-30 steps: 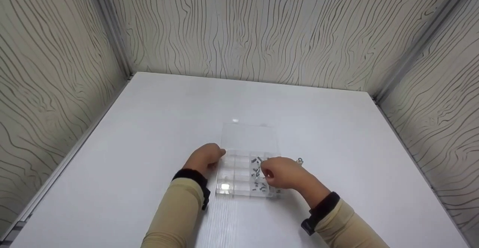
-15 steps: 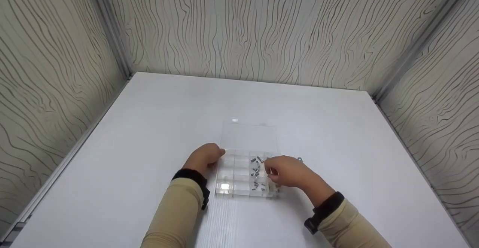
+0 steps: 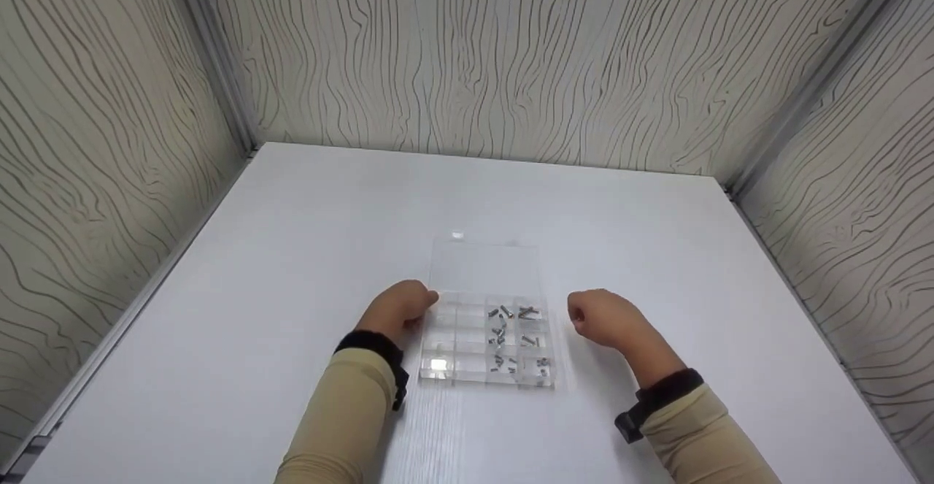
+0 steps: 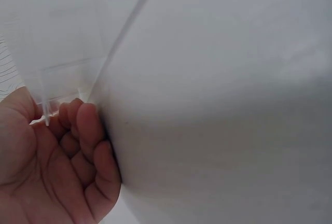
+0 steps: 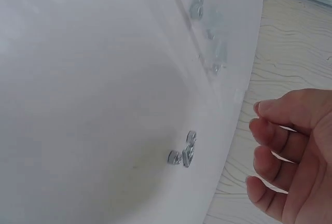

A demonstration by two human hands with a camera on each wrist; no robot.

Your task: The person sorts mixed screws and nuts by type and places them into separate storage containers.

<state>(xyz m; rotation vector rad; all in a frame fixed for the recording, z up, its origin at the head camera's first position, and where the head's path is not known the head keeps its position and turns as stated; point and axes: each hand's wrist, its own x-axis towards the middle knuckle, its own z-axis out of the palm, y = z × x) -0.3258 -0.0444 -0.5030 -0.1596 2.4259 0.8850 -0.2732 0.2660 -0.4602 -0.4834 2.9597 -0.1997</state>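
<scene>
A clear plastic compartment box (image 3: 471, 377) lies on the white table, its transparent lid (image 3: 484, 269) folded open toward the back. Small silver screws (image 3: 498, 336) and other metal bits fill the right-hand compartments; the left-hand ones show bare bottoms. My left hand (image 3: 398, 309) pinches the box's left edge near the hinge, the edge between thumb and fingers (image 4: 89, 125) in the left wrist view. To the right of the box my right hand (image 3: 606, 316) hovers, fingers loosely curled around nothing. Several silver nuts (image 5: 175, 157) lie near it in the right wrist view, hidden behind the hand in the head view.
The white table (image 3: 292, 250) is enclosed by wood-grain panels (image 3: 467, 53) at the back and sides. Grey metal posts (image 3: 211, 53) stand in the back corners. Both wrists wear black straps.
My right hand has moved from over the box's right-hand compartments out to the right, uncovering the screws there. The left hand and the box have stayed in place.
</scene>
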